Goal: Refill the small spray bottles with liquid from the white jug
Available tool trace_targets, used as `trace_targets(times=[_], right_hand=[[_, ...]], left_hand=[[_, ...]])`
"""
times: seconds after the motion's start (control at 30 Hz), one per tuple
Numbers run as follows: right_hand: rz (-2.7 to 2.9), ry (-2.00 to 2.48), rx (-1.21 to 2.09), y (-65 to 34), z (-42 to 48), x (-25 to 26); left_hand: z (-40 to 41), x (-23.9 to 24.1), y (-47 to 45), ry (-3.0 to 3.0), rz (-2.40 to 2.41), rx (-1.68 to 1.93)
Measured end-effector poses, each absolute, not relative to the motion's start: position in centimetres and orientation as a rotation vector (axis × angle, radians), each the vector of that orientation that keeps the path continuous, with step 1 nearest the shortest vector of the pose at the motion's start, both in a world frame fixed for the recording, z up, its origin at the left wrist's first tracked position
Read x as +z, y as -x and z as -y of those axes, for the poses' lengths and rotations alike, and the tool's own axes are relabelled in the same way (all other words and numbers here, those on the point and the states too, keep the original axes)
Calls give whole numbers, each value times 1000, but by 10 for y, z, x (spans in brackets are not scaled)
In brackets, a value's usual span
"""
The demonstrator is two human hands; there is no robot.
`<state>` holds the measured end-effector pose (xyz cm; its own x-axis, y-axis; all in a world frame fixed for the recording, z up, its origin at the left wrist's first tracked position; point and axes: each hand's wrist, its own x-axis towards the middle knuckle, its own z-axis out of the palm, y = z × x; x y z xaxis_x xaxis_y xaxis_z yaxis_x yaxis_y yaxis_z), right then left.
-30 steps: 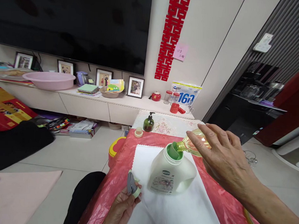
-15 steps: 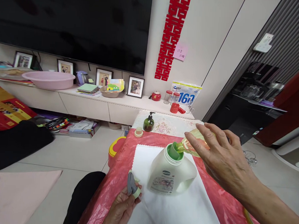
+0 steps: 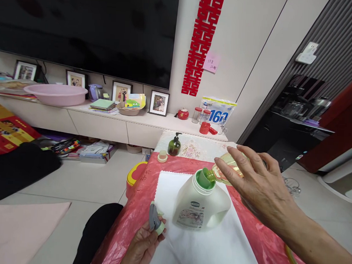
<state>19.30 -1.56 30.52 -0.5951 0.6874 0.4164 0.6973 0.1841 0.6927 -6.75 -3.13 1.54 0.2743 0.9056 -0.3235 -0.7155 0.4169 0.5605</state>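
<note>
My right hand [image 3: 258, 178] is closed round a clear yellowish bottle [image 3: 227, 169], tipped nearly on its side. The bottle's neck rests in the green mouth of a large white laundry detergent jug [image 3: 200, 207], which stands upright on a white cloth [image 3: 176, 248]. Left of the jug, my left hand [image 3: 145, 239] grips a grey and pale green trigger spray head [image 3: 156, 220], with a thin tube trailing down from it. A pale screw cap [image 3: 162, 156] sits near the table's far left corner, beside a dark green pump bottle [image 3: 174, 144].
Red plastic sheeting [image 3: 134, 219] covers the table under the cloth. Behind it, a low cabinet [image 3: 106, 125] carries a pink basin [image 3: 56, 95], picture frames, jars and a white bag [image 3: 220, 108]. A yellow and red stool [image 3: 135, 175] stands left of the table.
The view has shifted very slightly. Both hands keep their holds, and the tilted bottle stays with its neck in the jug's mouth.
</note>
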Motion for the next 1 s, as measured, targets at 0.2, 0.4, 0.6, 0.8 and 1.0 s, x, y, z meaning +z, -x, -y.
trace_targets(times=[0.2, 0.4, 0.6, 0.8, 1.0], right_hand=[[2416, 1399, -1412, -194, 17, 306], [2433, 1357, -1408, -195, 16, 306], [2480, 1347, -1413, -192, 16, 308], [2473, 1268, -1468, -187, 14, 312], [2484, 1254, -1555, -185, 15, 316]], left_hand=[[31, 11, 68, -306, -666, 1135], [31, 14, 67, -314, -676, 1131], [32, 16, 67, -337, -676, 1129], [32, 16, 66, -335, -670, 1138], [30, 17, 66, -273, -661, 1163]])
